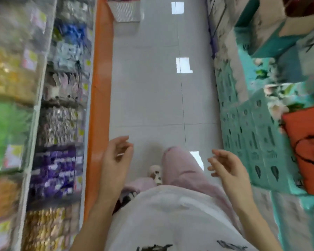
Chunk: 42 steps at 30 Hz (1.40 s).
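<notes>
Shop aisle, seen from above, with heavy blur at both edges of the frame.

Left hand (116, 156), lower centre-left: fingers loosely curled and a little spread, palm turned inward, gripping nothing that can be made out. A pale streak by the fingertips is too blurred to identify. The hand hangs over the floor (149, 91), just beside the orange shelf base (100, 98), not touching it.

Right hand (228, 171), lower centre-right: fingers relaxed, slightly bent and apart, nothing in them. It is near the teal boxes (252, 142) stacked along the right side of the aisle, but apart from them.

The orange shelf base runs from the top centre-left down to the lower left. Left of it are shelves of packets: purple packets (56, 169) level with the left hand, green packets (5, 133) and yellow packets (7, 75) farther toward the left edge.

Between the hands: a pink trouser leg (178, 167) stepping forward, a pale shoe (156, 173) beside it, and a white shirt (161, 218) below.

An orange bag (308, 151) rests on the teal boxes at the right edge. A white basket (124, 9) stands on the floor at top centre. Bright light patches (183, 65) reflect on the glossy tiles down the middle.
</notes>
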Motion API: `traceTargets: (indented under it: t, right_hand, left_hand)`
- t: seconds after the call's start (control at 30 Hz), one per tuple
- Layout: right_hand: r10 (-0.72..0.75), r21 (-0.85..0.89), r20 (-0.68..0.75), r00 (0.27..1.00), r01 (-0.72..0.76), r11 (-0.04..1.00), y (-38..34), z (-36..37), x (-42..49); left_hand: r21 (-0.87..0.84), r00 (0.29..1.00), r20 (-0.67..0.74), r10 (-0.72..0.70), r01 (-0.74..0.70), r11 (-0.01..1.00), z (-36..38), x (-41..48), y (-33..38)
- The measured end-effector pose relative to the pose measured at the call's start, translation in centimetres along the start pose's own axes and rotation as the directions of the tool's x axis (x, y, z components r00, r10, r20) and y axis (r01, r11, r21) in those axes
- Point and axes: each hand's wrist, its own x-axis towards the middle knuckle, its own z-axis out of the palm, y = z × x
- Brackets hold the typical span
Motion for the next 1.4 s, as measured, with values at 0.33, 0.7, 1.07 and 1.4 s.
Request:
traceTargets:
  t: [0.33,0.7,1.07,1.4]
  right_hand:
    - [-0.100,0.018,-0.018,0.995,0.100,0.995,-18.2,3.7,34.2]
    - [-0.189,-0.055,0.110,0.976,0.196,0.979,-40.8,13.1,72.2]
    - [-0.014,-0.079,0.001,1.000,0.014,0.997,-54.4,16.4,99.3]
    - [-0.196,-0.262,0.287,0.938,0.274,0.925,-79.8,27.3,133.2]
  left_hand:
    - [0.017,1.000,-0.014,0.005,-0.005,1.000,11.8,32.0,13.2]
    - [0.007,0.990,-0.134,-0.034,0.035,0.999,20.4,66.0,25.4]
    - [0.006,0.990,0.053,0.128,-0.129,0.992,33.2,105.5,44.7]
    - [-0.082,0.977,-0.183,-0.113,0.099,0.992,37.0,130.0,51.4]
